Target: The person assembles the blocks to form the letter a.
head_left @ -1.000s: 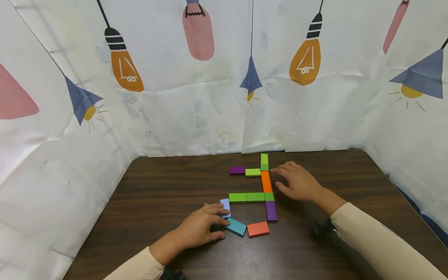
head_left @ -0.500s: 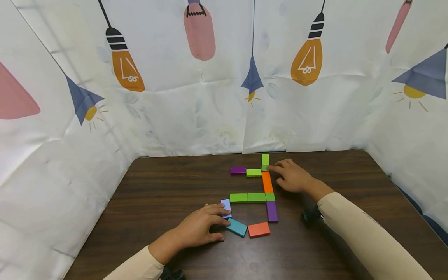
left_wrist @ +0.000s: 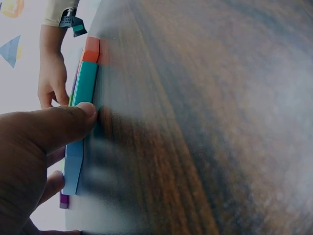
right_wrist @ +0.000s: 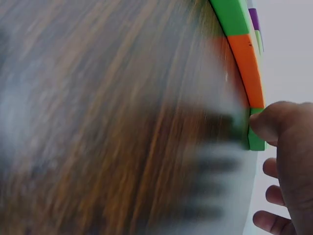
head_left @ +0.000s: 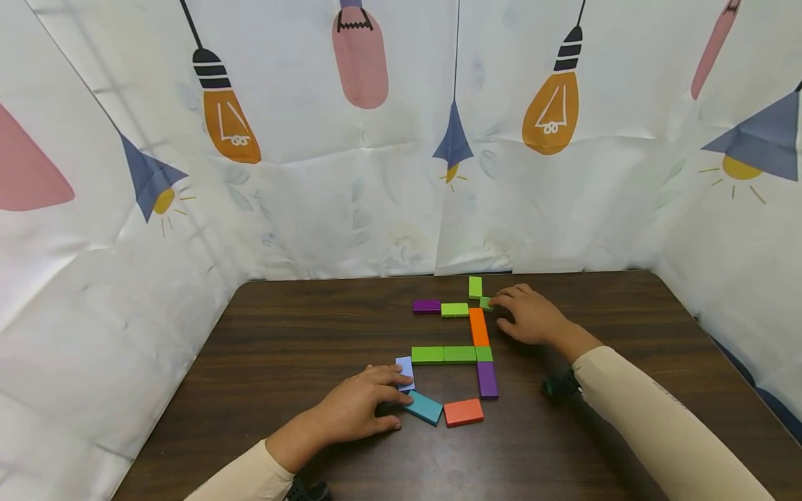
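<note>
My left hand [head_left: 357, 407] rests its extended fingers on a light blue block [head_left: 404, 364] and the near end of a teal block [head_left: 426, 408]. My right hand [head_left: 531, 314] touches a small green block [head_left: 484, 303] with a fingertip, the thumb held apart in the head view. That block lies off the line, right of a light green block [head_left: 454, 310] and just beyond an orange block [head_left: 479, 327]. Another light green block [head_left: 475, 287] lies farther back. In the right wrist view the thumb [right_wrist: 274, 120] overlaps a green block [right_wrist: 256, 139].
Two green blocks [head_left: 443, 355] and a small green one [head_left: 484, 353] form a row, with a purple block [head_left: 487, 380] below. A red-orange block [head_left: 464, 412] lies nearer. A dark purple block [head_left: 427, 307] sits back left. A printed curtain [head_left: 351, 209] stands behind the table [head_left: 301, 334].
My right hand reached left to the small green block, which slid right, out of line with the light green and orange blocks. My left hand stayed in place.
</note>
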`<state>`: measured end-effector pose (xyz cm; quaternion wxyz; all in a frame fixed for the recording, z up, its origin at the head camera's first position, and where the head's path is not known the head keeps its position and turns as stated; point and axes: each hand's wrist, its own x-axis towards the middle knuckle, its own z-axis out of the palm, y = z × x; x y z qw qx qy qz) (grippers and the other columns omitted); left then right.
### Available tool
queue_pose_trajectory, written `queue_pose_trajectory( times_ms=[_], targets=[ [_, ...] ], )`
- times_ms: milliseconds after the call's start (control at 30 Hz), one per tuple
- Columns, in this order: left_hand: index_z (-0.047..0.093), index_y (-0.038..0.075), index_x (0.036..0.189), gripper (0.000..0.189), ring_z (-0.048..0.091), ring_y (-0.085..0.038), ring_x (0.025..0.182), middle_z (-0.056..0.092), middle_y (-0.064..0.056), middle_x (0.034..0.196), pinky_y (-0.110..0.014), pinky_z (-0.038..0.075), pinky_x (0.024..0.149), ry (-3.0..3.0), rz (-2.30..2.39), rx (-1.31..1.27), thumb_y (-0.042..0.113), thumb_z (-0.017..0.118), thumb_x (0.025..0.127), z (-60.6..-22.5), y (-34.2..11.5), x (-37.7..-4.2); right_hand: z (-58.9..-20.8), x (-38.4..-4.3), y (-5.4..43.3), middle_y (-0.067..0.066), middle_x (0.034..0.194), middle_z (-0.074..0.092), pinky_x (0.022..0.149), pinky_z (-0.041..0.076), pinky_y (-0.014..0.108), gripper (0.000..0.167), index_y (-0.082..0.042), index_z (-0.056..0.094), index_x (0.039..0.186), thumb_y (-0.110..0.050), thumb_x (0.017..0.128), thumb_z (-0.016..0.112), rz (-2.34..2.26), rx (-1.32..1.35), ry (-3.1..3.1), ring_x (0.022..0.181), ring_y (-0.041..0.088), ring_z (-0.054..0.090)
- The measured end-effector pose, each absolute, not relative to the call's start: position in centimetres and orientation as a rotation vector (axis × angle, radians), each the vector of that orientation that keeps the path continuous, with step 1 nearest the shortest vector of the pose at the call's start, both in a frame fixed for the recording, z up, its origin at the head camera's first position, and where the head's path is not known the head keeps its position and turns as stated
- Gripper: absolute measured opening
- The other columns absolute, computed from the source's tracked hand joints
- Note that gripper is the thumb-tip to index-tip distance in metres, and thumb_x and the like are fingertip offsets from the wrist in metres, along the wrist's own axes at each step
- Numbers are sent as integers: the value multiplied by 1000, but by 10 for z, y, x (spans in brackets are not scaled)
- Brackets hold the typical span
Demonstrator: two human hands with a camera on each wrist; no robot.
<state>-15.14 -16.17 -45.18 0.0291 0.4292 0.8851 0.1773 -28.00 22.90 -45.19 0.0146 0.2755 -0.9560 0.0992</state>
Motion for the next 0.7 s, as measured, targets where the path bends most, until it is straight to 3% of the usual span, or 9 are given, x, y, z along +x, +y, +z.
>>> queue_pose_trajectory(
  times_ms=[300,700],
  targets=[
    [76,22,124,34,43,-28,143,58,2,145,-63,38,109,2719,558,1318,28,81,91,-451,-162,-152,-451,-278,244,9,125,69,99,46,58,26,-12,70,119,-24,95,74,261,787,-2918,123,37,55],
    [76,23,125,36,43,-27,143,57,3,145,-63,37,109,2718,557,1311,29,82,90,-452,-162,-152,-454,-271,260,1,103,71,80,54,47,16,-15,72,105,-25,93,77,219,729,-2895,97,26,60]
  ],
)
